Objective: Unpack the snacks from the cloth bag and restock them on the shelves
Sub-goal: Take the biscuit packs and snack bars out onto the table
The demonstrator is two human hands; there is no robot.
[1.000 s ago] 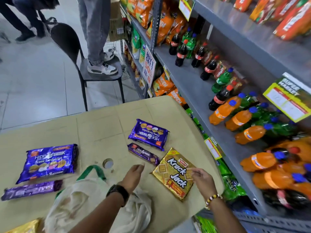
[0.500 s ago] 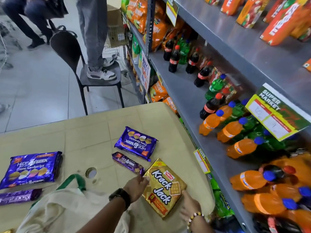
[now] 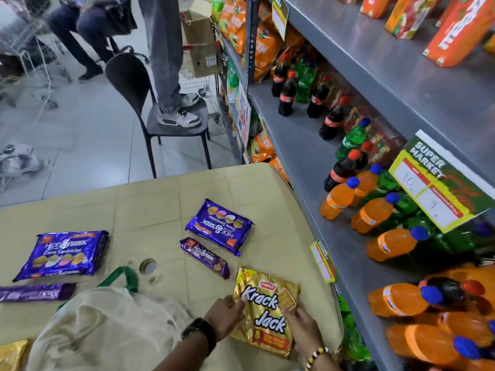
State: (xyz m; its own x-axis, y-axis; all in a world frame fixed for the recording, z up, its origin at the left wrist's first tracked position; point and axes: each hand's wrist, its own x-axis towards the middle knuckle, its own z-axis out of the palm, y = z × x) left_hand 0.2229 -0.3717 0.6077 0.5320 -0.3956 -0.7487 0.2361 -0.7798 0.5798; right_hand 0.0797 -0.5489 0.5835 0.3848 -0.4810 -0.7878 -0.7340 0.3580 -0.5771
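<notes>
Both hands frame the gold Krack Jack pack lying flat on the bench: left hand with fingers curled against its left edge, right hand closed on its right edge, a 2-sided grip suited to lifting the slippery packet level. The cloth bag lies slumped beside them. 4 purple Hide & Seek packs lie spread apart, presumably sorted for the shelves alongside.
</notes>
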